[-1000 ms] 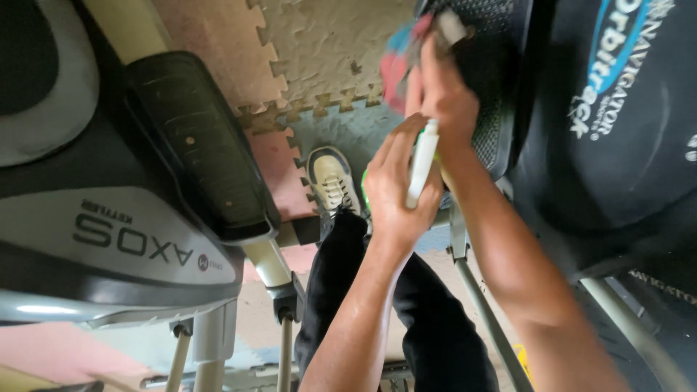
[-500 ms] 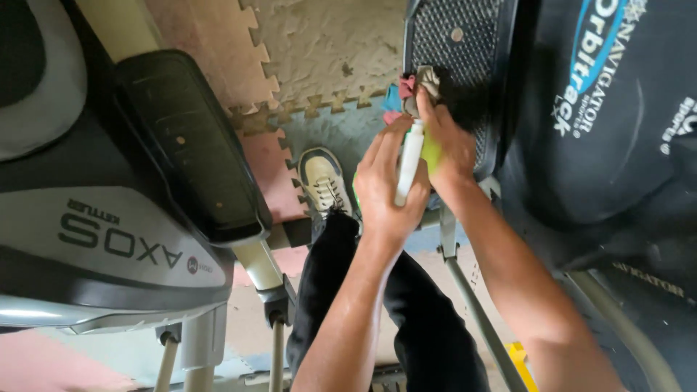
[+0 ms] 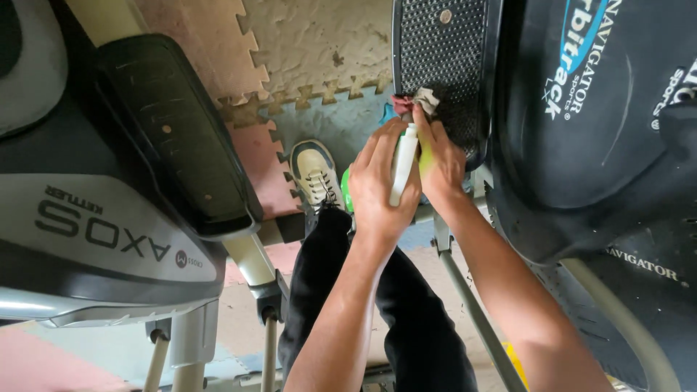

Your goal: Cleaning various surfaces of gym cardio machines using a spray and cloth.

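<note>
1. My left hand sits just right of the frame's centre, with its fingers curled around a white spray bottle.
2. The bottle stands nearly upright in that grip. A green part of it shows beside my palm and again between my two hands.
3. My right hand lies against the bottle's right side, touching my left hand. Its fingers are closed on a bunched cloth of red and pale fabric.
4. The cloth sits at the top of the bottle and rests against the lower edge of a black perforated pedal, which fills the upper middle of the frame.
5. I cannot tell whether the bottle's nozzle touches the pedal, because the cloth covers that spot.
6. A large black housing of the same exercise machine occupies the upper right of the frame, with a grey frame tube running below it toward the lower right.
7. A second exercise machine, black and silver, fills the left side of the frame. Its long black pedal angles down toward the centre.
8. My leg in dark trousers runs up the lower middle of the frame and ends in a pale shoe, just left of my left hand.
9. The shoe stands on interlocking foam floor mats in pink, tan and blue.
</note>
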